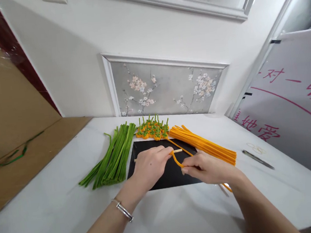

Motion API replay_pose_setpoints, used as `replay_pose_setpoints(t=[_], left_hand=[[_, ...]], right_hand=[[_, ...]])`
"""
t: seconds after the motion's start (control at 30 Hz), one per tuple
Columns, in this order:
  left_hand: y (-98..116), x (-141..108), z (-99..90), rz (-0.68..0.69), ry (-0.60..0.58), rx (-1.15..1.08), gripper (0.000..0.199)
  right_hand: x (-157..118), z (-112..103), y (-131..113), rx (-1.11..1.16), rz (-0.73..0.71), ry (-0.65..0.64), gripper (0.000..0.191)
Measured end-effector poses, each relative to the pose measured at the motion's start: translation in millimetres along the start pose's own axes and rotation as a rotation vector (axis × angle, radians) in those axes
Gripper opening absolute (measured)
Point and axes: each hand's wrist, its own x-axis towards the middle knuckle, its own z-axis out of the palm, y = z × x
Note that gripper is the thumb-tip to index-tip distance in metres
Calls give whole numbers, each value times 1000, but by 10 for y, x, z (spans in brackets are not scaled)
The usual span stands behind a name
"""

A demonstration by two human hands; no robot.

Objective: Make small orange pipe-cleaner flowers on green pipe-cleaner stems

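Observation:
Above a black mat (175, 177), my left hand (153, 163) is closed around a thin pale wooden stick (178, 150). An orange pipe cleaner (177, 161) is wound at the stick beside my left fingertips. Its length runs to my right hand (202, 167), which pinches it between thumb and fingers. Another orange strand passes behind, from the small orange pieces with green tops (152, 128) toward my right hand. A bundle of orange pipe cleaners (202, 143) lies behind my right hand. On the left lies a bundle of green pipe cleaners (115, 157).
Tweezers (258, 159) and thin pale rings (256, 148) lie at the right on the white table (72, 221). Cardboard (31, 155) borders the left side. A framed floral wall panel (166, 85) rises behind, and a board with red writing (289, 98) stands at the right.

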Motion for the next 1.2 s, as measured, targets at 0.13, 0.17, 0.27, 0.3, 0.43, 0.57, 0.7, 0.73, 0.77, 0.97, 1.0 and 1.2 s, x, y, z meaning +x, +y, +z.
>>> replay_pose_setpoints(t=[0.13, 0.17, 0.27, 0.3, 0.43, 0.57, 0.7, 0.73, 0.77, 0.97, 1.0, 1.2], left_hand=[[-26, -7, 14, 31, -23, 9, 18], [-34, -9, 22, 44, -22, -3, 18], [-57, -11, 51, 86, -17, -54, 20], [-61, -11, 60, 98, -18, -69, 20], [-57, -7, 84, 119, -13, -88, 18], [-34, -1, 93, 136, -11, -81, 15], [-8, -6, 91, 166, 19, -111, 15], [0, -9, 88, 174, 30, -120, 16], [9, -10, 86, 182, 41, -127, 16], [35, -8, 97, 168, 113, -200, 11], [32, -7, 102, 153, 122, -215, 9], [5, -4, 73, 138, 176, -219, 22]], right_hand=[[-11, 3, -32, -74, -30, 77, 30], [-9, 4, -36, -75, -31, 121, 30], [4, 2, -16, -51, -8, 299, 29], [10, 0, 1, -37, -1, 354, 28], [36, -9, 76, 11, 9, 481, 25], [65, 1, 127, 37, 62, 535, 26], [95, 22, 178, 23, 156, 569, 28], [103, 27, 192, 13, 182, 570, 29], [111, 34, 208, 1, 206, 564, 31], [138, 80, 286, -3, 244, 392, 46], [137, 83, 291, 5, 243, 360, 47], [98, 76, 258, 98, 194, 239, 39]])
